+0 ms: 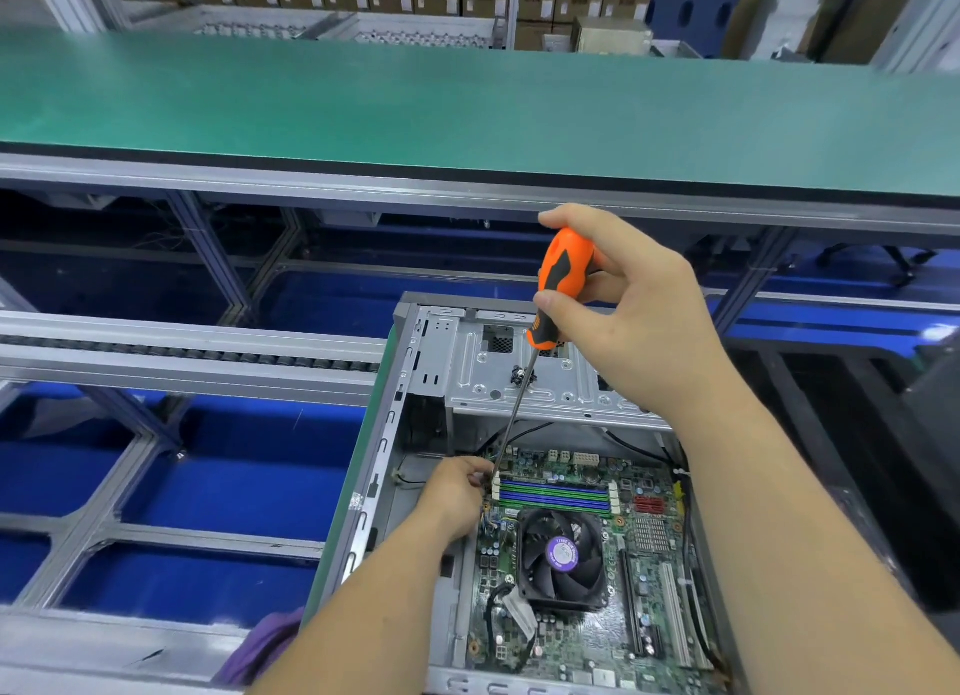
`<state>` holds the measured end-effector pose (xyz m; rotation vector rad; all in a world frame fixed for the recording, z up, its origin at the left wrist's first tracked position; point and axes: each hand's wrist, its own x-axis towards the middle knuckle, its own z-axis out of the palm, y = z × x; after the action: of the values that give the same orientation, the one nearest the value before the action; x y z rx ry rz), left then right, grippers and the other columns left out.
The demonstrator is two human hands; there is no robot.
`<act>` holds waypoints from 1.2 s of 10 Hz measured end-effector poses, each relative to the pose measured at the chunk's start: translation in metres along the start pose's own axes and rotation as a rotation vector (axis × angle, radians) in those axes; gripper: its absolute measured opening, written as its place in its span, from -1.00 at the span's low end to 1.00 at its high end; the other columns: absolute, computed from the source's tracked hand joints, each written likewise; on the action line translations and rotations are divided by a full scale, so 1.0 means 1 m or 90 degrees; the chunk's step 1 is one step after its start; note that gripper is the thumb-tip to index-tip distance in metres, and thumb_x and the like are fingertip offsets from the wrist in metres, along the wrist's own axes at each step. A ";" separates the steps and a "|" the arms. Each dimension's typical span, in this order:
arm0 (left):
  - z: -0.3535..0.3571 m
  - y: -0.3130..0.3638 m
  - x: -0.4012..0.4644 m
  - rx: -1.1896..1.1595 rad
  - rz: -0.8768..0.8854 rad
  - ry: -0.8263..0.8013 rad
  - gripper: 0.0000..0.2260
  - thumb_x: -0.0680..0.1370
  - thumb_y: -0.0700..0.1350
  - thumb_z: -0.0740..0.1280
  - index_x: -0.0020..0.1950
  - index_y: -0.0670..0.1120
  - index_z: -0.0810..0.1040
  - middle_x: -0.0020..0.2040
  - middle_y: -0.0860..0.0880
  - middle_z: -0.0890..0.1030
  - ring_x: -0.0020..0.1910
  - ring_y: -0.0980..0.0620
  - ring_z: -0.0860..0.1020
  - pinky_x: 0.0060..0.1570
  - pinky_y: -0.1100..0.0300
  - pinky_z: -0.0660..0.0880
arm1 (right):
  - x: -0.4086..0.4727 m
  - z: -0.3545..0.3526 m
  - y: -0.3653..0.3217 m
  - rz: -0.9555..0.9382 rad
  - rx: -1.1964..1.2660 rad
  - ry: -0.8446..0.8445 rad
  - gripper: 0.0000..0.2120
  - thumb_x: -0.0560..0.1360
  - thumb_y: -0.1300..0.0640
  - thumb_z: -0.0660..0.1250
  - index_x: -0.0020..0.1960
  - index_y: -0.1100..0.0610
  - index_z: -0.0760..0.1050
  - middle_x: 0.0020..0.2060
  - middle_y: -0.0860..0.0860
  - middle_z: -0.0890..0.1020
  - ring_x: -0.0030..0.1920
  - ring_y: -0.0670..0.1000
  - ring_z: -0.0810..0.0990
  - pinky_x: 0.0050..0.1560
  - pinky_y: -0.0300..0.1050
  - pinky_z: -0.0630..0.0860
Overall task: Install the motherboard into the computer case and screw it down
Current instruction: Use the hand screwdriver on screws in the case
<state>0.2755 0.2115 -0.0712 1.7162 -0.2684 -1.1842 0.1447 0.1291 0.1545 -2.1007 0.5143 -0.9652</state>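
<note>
A green motherboard (582,637) with a black CPU fan (562,556) and blue and green memory slots lies inside the open grey computer case (384,434). My right hand (639,309) grips the orange and black handle of a long screwdriver (563,278). Its shaft slants down to the board's far left corner beside the memory slots. My left hand (457,494) is at that corner with its fingers curled around the shaft's tip; a screw there is hidden by the fingers.
A small pile of dark screws (521,375) rests on the case's metal drive bay plate (519,382). A green conveyor surface (467,107) runs across behind the case. Aluminium frame rails (182,356) and blue floor lie to the left. Purple cloth (265,647) sits at the lower left.
</note>
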 end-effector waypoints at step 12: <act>-0.012 -0.015 0.006 0.419 0.152 0.079 -0.77 0.51 -0.41 0.23 -0.06 -0.14 0.60 -0.12 -0.10 0.55 -0.14 -0.02 0.48 0.01 0.12 0.54 | -0.012 -0.005 -0.001 -0.017 0.024 0.024 -0.50 0.50 0.35 0.46 0.28 -0.12 0.47 -0.14 0.09 0.58 -0.17 0.13 0.67 -0.12 -0.13 0.70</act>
<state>0.2831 0.2223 -0.0868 2.2313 -0.8332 -0.8533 0.1337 0.1344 0.1518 -2.0642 0.4851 -1.0230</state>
